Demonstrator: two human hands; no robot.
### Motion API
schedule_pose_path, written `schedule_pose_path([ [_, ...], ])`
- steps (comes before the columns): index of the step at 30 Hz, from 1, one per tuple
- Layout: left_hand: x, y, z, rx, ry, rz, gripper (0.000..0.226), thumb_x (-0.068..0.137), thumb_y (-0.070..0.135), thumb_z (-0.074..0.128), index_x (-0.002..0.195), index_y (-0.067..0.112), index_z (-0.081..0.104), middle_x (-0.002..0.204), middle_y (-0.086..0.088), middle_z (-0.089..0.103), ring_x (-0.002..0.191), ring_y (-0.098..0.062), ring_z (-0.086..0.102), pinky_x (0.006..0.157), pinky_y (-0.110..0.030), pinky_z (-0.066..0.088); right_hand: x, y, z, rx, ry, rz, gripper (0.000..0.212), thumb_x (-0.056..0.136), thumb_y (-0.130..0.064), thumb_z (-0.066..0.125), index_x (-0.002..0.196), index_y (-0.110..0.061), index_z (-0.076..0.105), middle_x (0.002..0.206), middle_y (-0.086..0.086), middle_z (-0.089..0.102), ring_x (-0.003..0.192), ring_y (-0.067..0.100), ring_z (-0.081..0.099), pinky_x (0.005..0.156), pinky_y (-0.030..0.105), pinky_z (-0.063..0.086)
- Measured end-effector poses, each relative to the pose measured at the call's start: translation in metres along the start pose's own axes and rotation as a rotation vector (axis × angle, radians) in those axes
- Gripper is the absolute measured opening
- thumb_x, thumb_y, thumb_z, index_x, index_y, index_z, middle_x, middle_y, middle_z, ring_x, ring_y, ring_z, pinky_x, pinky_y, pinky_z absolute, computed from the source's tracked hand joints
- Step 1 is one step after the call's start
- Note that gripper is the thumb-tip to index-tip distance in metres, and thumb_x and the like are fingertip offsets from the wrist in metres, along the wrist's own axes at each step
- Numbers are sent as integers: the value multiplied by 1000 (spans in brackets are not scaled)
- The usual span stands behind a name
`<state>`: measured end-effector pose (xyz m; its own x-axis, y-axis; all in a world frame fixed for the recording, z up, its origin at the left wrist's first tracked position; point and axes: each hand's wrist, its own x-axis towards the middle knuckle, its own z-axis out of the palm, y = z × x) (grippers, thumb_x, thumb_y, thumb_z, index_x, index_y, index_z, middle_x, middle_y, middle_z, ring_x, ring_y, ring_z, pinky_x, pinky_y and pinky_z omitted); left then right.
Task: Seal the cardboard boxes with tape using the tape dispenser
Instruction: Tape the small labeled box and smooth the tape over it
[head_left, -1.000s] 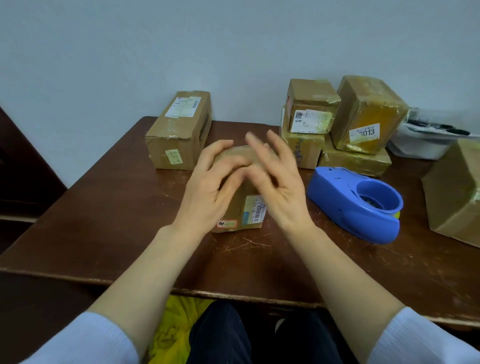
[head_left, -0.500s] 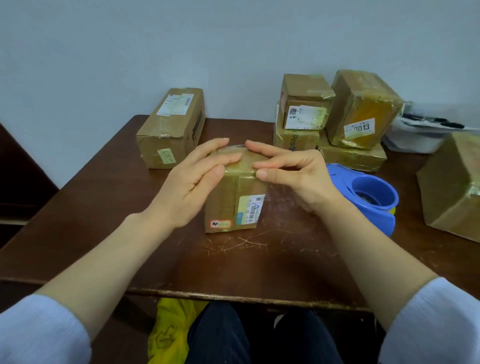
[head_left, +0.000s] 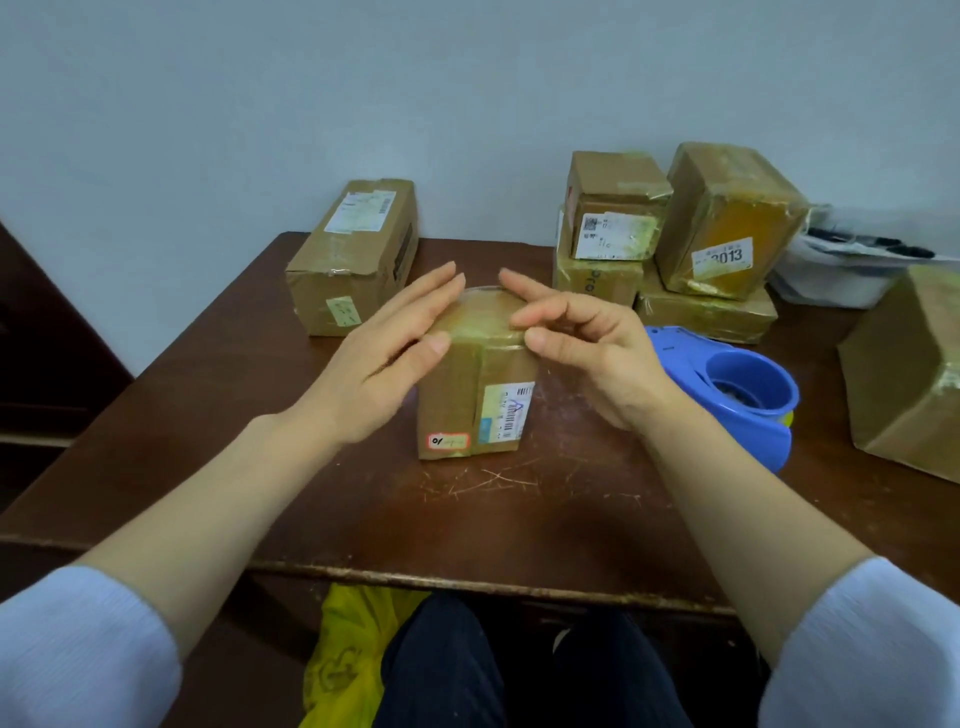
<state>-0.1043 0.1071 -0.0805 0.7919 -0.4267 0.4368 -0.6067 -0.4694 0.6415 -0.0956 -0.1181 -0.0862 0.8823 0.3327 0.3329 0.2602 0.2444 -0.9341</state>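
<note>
A small taped cardboard box (head_left: 475, 400) stands upright in the middle of the brown table (head_left: 467, 509), with a barcode label and a red-framed sticker on its near face. My left hand (head_left: 395, 348) lies flat against the box's top left edge, fingers spread. My right hand (head_left: 582, 338) hovers at the top right edge, fingertips touching the tape on top, fingers loosely curled. Neither hand grips anything. The blue tape dispenser (head_left: 737, 384) rests on the table just right of my right hand.
A long cardboard box (head_left: 353, 260) lies at the back left. Several taped boxes (head_left: 675, 244) are stacked at the back right, with a white bag (head_left: 841, 270) behind them. A larger box (head_left: 909, 369) sits at the far right edge.
Both hands have slid from covering the box top to its two upper edges. The right hand's fingers have curled and lifted slightly. The box stays in place.
</note>
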Motion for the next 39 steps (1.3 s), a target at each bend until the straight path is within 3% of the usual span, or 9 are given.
schedule_pose_path([
  [3, 1, 10, 3, -53, 48, -81, 51, 93, 24, 58, 139, 33, 37, 150, 13, 30, 132, 15, 25, 103, -5, 28, -7, 8, 10, -18, 150, 172, 79, 69, -31, 79, 138, -14, 44, 144, -1, 43, 130, 18, 46, 103, 35, 44],
  [6, -3, 13, 4, -172, 288, -294, 56, 92, 28, 60, 143, 24, 39, 139, 11, 41, 122, 10, 40, 108, -23, 36, -17, 12, 11, -364, 64, 397, 124, 48, -50, 88, 150, -25, 22, 144, -7, 44, 127, 8, 47, 107, 38, 41],
  [9, -13, 16, 8, -515, 430, -501, 63, 89, 38, 62, 144, 18, 40, 135, 3, 53, 120, -9, 55, 101, -40, 47, -26, 10, 6, -243, 136, 436, 98, 54, -36, 85, 141, -31, 40, 132, -6, 57, 118, 13, 56, 99, 41, 48],
  [12, -21, 26, 19, -724, 473, -592, 33, 97, 19, 51, 129, 13, 54, 114, 0, 66, 100, -9, 66, 83, -27, 56, -32, 16, 13, 23, 206, 438, 58, 71, -3, 77, 118, -29, 56, 117, 2, 66, 105, 20, 66, 82, 41, 57],
  [16, -28, 23, 8, -754, 313, -847, 31, 95, 21, 53, 123, 9, 57, 115, -5, 65, 105, -18, 62, 100, -35, 46, -28, 23, 15, 73, 382, 446, 76, 62, -11, 84, 129, -13, 50, 117, 3, 68, 98, 21, 69, 86, 44, 56],
  [26, -16, 33, -4, 569, -39, -428, 141, 43, 84, 57, 149, 27, -17, 158, 1, -16, 144, -14, -20, 111, -41, -22, -10, -5, 7, -101, 290, 453, 37, 79, -6, 72, 114, -13, 68, 97, 7, 74, 89, 25, 71, 84, 39, 56],
  [30, -11, 36, 13, 705, -405, -378, 139, 53, 80, 65, 148, 23, -19, 154, -1, 17, 142, -17, 17, 117, -39, 11, -15, 0, 14, -200, 240, 464, 36, 79, -15, 75, 115, -15, 67, 100, 4, 74, 91, 21, 71, 84, 35, 56],
  [33, -13, 37, 28, 638, -393, -486, 126, 64, 71, 66, 149, 25, -15, 145, 0, 29, 127, -19, 38, 91, -32, 41, -20, -7, 13, -368, 316, 469, 34, 87, -40, 64, 112, -18, 68, 106, -8, 68, 100, 11, 62, 89, 31, 49],
  [39, -15, 36, 42, 709, -411, -572, 122, 68, 79, 54, 151, 17, -11, 160, -7, -4, 146, -25, 5, 115, -41, 20, -43, -39, -46, -1335, 435, 446, 48, 89, -47, 57, 124, -14, 59, 126, 3, 58, 118, 23, 50, 92, 37, 44],
])
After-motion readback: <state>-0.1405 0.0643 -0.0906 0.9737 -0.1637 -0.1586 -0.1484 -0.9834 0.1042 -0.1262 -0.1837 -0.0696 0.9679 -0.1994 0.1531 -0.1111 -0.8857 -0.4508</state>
